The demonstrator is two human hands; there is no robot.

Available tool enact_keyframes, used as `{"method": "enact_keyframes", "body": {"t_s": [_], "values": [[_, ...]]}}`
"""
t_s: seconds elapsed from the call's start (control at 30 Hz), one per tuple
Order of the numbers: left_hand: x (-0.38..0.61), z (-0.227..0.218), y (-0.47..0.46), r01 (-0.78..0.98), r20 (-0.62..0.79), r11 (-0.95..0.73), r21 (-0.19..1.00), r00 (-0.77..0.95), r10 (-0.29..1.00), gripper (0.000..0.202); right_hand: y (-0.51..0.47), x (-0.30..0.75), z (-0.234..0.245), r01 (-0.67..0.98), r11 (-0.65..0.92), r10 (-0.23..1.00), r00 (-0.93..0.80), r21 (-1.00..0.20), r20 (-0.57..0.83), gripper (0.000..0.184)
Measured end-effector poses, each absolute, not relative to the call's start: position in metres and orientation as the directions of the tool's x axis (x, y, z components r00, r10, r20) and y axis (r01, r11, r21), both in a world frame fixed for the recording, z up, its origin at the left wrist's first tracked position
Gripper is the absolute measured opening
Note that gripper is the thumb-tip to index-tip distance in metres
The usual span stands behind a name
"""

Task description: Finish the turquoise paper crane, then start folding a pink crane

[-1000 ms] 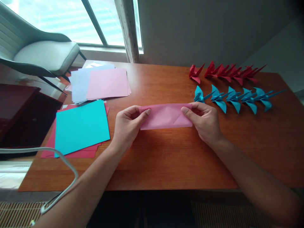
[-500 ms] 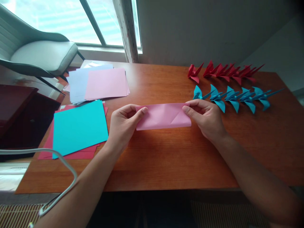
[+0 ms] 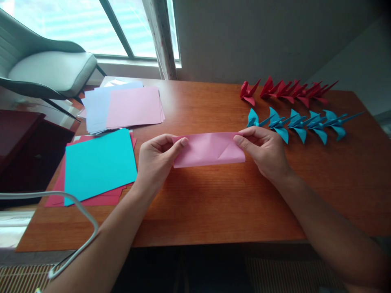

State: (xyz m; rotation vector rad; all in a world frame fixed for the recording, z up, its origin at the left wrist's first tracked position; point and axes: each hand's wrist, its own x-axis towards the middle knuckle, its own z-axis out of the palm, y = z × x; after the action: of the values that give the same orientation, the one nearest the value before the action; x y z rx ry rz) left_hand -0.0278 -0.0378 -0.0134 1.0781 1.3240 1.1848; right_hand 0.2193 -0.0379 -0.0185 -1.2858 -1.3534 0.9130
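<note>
A folded sheet of pink paper (image 3: pixel 209 149) is stretched between my two hands over the middle of the table, with faint diagonal creases on its face. My left hand (image 3: pixel 159 156) pinches its upper left corner, thumb in front and fingers behind. At the upper right corner, my right hand (image 3: pixel 264 150) grips it the same way. Just behind the right hand runs a row of blue origami cranes (image 3: pixel 297 122). Beyond it stands a row of red origami cranes (image 3: pixel 287 91).
Left of my hands, a turquoise sheet (image 3: pixel 100 167) lies on red paper (image 3: pixel 55 195). Farther back is a stack of pale pink and bluish sheets (image 3: pixel 134 106). A white cable (image 3: pixel 88 215) loops by my left forearm. A chair (image 3: pixel 51 73) stands near the window.
The view has shifted slightly, so most things sit a little farther left. Both hands keep the same hold on the pink paper.
</note>
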Motion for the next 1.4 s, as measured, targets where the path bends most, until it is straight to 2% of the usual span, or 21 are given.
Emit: {"method": "enact_keyframes", "body": {"t_s": [0.7, 1.17, 1.4], "values": [[-0.0269, -0.0116, -0.0391, -0.038, -0.107, 0.105, 0.994, -0.064, 0.992, 0.019, -0.0367, 0.2235, -0.0223, 0.197, 0.133, 0.987, 0.065, -0.971, 0.148, 0.01], [-0.0274, -0.0081, -0.0378, -0.004, -0.104, 0.104, 0.995, -0.076, 0.992, 0.018, -0.0351, 0.228, -0.0264, 0.25, 0.131, 0.983, 0.096, -0.959, 0.159, 0.019], [-0.0251, -0.0068, -0.0395, -0.031, -0.092, 0.089, 0.996, -0.085, 0.992, 0.015, -0.0357, 0.228, -0.0256, 0.249, 0.145, 0.98, 0.097, -0.958, 0.173, 0.017]]}}
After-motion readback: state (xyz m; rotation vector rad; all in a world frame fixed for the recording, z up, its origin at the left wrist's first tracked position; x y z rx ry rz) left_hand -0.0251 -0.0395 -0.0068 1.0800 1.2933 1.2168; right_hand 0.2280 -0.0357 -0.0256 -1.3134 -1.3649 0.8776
